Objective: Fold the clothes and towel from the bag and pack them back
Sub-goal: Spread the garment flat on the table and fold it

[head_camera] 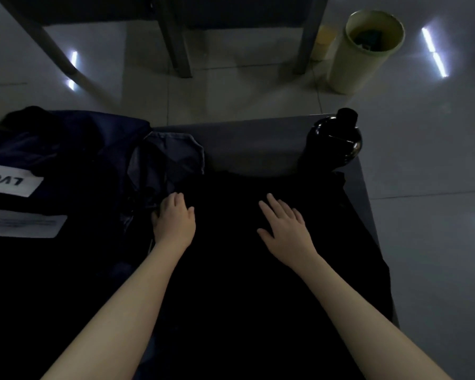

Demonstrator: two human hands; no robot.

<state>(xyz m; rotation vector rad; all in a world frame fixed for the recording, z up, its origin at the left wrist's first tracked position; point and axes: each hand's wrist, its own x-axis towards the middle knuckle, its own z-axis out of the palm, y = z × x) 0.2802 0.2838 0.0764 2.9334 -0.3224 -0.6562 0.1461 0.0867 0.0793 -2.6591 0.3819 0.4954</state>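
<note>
A black garment [231, 242] lies spread flat over the near part of the dark grey bench [244, 144], and its right edge hangs a little past the bench's right side. Both bare forearms reach in from below. The right hand [284, 229] rests palm down on the middle of the garment, its grip apart, with fingers straight, slightly fanned and pointing away from the person. The left hand [174, 218] sits at the garment's left edge, with the knuckles up and the fingers bent downward. Its fingertips are hidden in the dark cloth, so I cannot tell whether its grip is clamped on fabric or only pressing there. Just beyond the left hand lies a rumpled blue-grey cloth [173, 154], touching the black garment's far left corner. To the left of that is a dark navy bag [66, 149], which bears a white label [11, 182] with black letters and a second pale label [22, 222] below it. A glossy black bottle [332, 144] stands upright at the far right corner of the bench, beside the garment's far edge. On the tiled floor [422, 160] beyond stand a pale yellow-green bin [365, 50] and grey furniture legs [176, 45].
</note>
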